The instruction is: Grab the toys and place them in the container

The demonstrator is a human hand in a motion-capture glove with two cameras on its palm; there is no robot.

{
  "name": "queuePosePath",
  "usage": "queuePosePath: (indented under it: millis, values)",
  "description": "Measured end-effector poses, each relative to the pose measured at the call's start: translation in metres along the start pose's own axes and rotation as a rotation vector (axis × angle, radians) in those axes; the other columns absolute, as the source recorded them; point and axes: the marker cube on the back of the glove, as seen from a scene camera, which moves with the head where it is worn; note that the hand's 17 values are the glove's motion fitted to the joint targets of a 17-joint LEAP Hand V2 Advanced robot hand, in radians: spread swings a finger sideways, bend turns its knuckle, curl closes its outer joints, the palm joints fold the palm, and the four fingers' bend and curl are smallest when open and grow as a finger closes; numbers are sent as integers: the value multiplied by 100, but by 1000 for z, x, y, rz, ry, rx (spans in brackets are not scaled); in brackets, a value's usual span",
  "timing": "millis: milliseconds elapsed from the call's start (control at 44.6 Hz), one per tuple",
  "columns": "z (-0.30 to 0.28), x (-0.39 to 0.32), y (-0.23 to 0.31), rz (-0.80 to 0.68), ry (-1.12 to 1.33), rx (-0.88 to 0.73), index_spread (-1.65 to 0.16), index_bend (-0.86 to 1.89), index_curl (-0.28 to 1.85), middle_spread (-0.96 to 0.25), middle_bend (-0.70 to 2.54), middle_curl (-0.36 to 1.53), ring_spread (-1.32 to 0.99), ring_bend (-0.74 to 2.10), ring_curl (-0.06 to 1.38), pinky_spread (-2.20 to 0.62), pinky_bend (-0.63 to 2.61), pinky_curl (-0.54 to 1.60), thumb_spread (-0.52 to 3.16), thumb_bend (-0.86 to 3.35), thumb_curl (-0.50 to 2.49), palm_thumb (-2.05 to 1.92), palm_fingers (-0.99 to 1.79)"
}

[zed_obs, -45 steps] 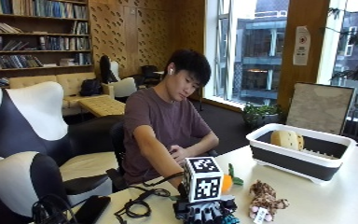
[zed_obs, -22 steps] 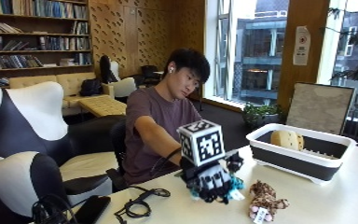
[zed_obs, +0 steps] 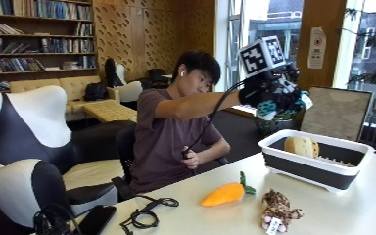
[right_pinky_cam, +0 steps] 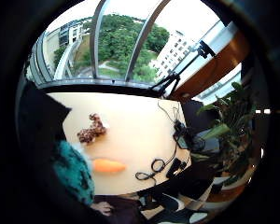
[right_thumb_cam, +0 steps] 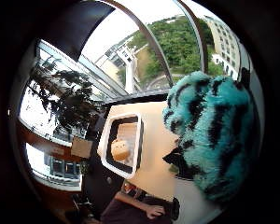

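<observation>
My gloved right hand [zed_obs: 266,93] is raised high over the table and grips a teal plush toy with black stripes [zed_obs: 280,100], which fills much of the thumb side palm view [right_thumb_cam: 214,140]. The white-rimmed container [zed_obs: 318,159] stands on the table below and slightly right of the hand, with a tan plush toy [zed_obs: 298,146] inside it [right_thumb_cam: 120,149]. An orange carrot toy [zed_obs: 225,193] and a brown spotted plush animal [zed_obs: 278,208] lie on the table in front of the container [right_pinky_cam: 108,165] [right_pinky_cam: 91,130].
Black cables [zed_obs: 146,215] and a dark device [zed_obs: 97,219] lie at the table's left end. My bare left hand [zed_obs: 189,157] rests by my body at the table's edge. A potted plant [zed_obs: 276,117] stands behind the container.
My hand has lifted the teal plush from the table beside the carrot, up and to the right, toward the space above the container. The other toys stay where they were.
</observation>
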Motion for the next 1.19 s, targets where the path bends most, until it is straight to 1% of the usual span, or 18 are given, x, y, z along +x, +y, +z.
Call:
queuePosePath:
  millis: [90, 157, 224, 247, 337, 449, 516, 561, 651, 718, 741, 786, 808, 830, 898, 988, 1100, 1190]
  values:
    - [10, -76, -10, -81, -61, -19, -26, 105, 58, -18, 133, 82, -35, 135, 60, -37, 94, 47, 61, 10, 74, 57, 108]
    - [27, -135, -12, -199, -76, -35, -26, 105, 61, -18, 134, 82, -35, 136, 61, -37, 94, 48, 59, 10, 76, 57, 107]
    - [45, -172, -14, -347, -13, -37, -26, 105, 63, -17, 134, 83, -35, 136, 61, -37, 95, 48, 57, 9, 78, 58, 107]
    - [51, -185, -14, -363, -13, -41, -26, 105, 64, -17, 135, 83, -35, 136, 61, -37, 95, 48, 57, 9, 79, 57, 106]
    - [69, -246, -16, -329, -135, -82, -25, 104, 67, -17, 135, 83, -35, 137, 62, -37, 95, 49, 55, 8, 82, 58, 106]
    - [105, -285, -27, -315, 79, -64, -25, 103, 70, -17, 135, 84, -35, 137, 63, -38, 96, 50, 53, 7, 85, 58, 105]
    - [118, -320, -24, -360, -13, -87, -25, 101, 72, -17, 135, 84, -35, 137, 63, -37, 96, 50, 53, 6, 87, 58, 104]
    - [129, -336, -24, -367, -3, -91, -25, 100, 74, -17, 135, 84, -35, 137, 63, -37, 96, 50, 53, 5, 88, 58, 103]
    - [151, -353, -23, -347, 86, -100, -25, 97, 76, -17, 133, 84, -35, 136, 63, -37, 99, 51, 53, 4, 89, 57, 101]
    - [169, -364, -16, -333, 142, -192, -26, 86, 77, -18, 127, 82, -35, 134, 63, -37, 104, 52, 57, 1, 89, 54, 84]
    - [174, -367, -14, -331, 158, -241, -25, 72, 75, -19, 121, 81, -34, 138, 64, -36, 105, 53, 63, -1, 87, 50, 67]
    - [181, -375, -6, -378, 121, -340, -24, 59, 75, -20, 114, 79, -33, 134, 64, -34, 107, 55, 77, -6, 83, 39, 38]
    - [182, -380, -2, -417, 79, -376, -24, 45, 72, -19, 95, 73, -30, 123, 63, -29, 112, 58, 84, -10, 79, 31, -14]
    - [182, -383, 1, -448, 43, -398, -23, 42, 73, -18, 88, 72, -28, 121, 65, -27, 117, 61, 88, -9, 76, 27, -25]
    - [180, -386, 4, -463, -2, -405, -23, 24, 60, -15, 59, 60, -21, 96, 54, -17, 117, 54, 98, -10, 69, 14, -50]
    - [172, -373, 2, -490, 13, -406, -24, 11, 47, -12, 40, 51, -16, 79, 44, -10, 110, 48, 107, -7, 62, 5, -38]
    - [151, -346, -4, -499, 18, -404, -24, 10, 41, -9, 26, 46, -11, 67, 38, -5, 101, 44, 114, -5, 55, -2, -31]
    - [130, -304, -15, -403, 134, -376, -24, 9, 37, -9, 20, 43, -9, 61, 35, -2, 95, 41, 118, -4, 50, -4, -27]
